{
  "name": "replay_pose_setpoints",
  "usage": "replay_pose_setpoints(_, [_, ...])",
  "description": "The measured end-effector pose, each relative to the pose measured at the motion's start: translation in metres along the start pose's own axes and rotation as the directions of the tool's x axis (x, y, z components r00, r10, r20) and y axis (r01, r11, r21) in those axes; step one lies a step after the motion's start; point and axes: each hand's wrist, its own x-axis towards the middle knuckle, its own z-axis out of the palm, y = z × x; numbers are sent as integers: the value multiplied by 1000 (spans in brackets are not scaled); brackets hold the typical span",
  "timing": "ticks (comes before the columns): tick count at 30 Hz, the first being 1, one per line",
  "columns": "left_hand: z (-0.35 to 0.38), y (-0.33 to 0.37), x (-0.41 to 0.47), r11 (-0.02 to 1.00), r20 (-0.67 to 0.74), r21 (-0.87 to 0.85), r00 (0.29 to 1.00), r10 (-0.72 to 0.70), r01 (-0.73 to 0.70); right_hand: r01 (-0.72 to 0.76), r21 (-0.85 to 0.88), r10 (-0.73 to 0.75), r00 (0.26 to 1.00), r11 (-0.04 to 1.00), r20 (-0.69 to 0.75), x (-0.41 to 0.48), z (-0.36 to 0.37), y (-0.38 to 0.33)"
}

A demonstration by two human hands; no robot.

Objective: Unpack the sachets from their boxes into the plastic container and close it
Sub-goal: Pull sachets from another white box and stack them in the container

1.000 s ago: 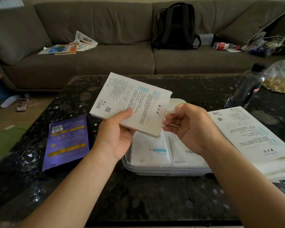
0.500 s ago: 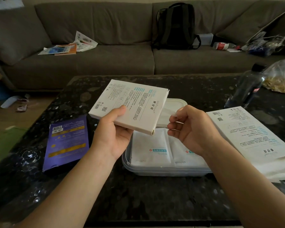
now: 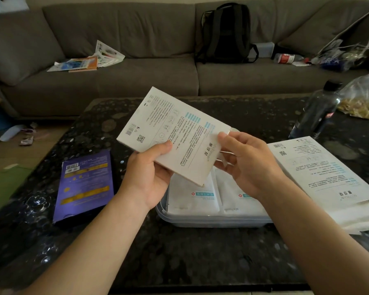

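A person's two bare forearms reach forward over a dark speckled worktop (image 3: 200, 262). The left hand (image 3: 146, 177) grasps a flat white box (image 3: 175, 135) by its lower edge, thumb on the printed face, holding it tilted above a clear plastic container (image 3: 200, 220) so that whatever slides out would likely drop straight in. The right hand (image 3: 246, 165) pinches the box's open end, fingers curled around what looks like a flap or the edge of a sachet; which of the two cannot be told. Directly beneath both hands, the container already holds white sachets (image 3: 192, 199) lying flat side by side. Its lid is hard to make out. Just right of the right hand lies a stack of similar white boxes (image 3: 324, 177), kept within easy reach. Left of the left hand, well apart, a purple packet (image 3: 85, 184) lies flat. The task seems partway done, with the container still open.
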Motion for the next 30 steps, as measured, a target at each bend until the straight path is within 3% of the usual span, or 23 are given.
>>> replay_pose_setpoints(5, [-3, 0, 1, 1000, 6, 14, 1000, -7, 7, 29, 11, -30, 996, 1000, 78, 0, -8, 0])
replay_pose_setpoints(12, [-4, 3, 1, 999, -19, 25, 1000, -21, 21, 78, -42, -77, 997, 996, 20, 0, -5, 2])
replay_pose_setpoints(24, [-7, 4, 4, 993, -104, -78, 990, -95, 87, 108, 83, -112, 993, 991, 48, 1, -5, 1])
replay_pose_setpoints(26, [-8, 5, 4, 984, -107, -139, 986, -129, 113, 127, 6, -127, 992, 992, 22, 2, -4, 2])
replay_pose_setpoints(28, [-8, 5, 4, 974, -99, -184, 983, -155, 135, 202, -196, -211, 977, 960, -27, 3, -5, 4])
replay_pose_setpoints(30, [-7, 5, 4, 969, -88, -193, 981, -175, 155, 327, -439, -377, 926, 837, -30, 4, -6, 7])
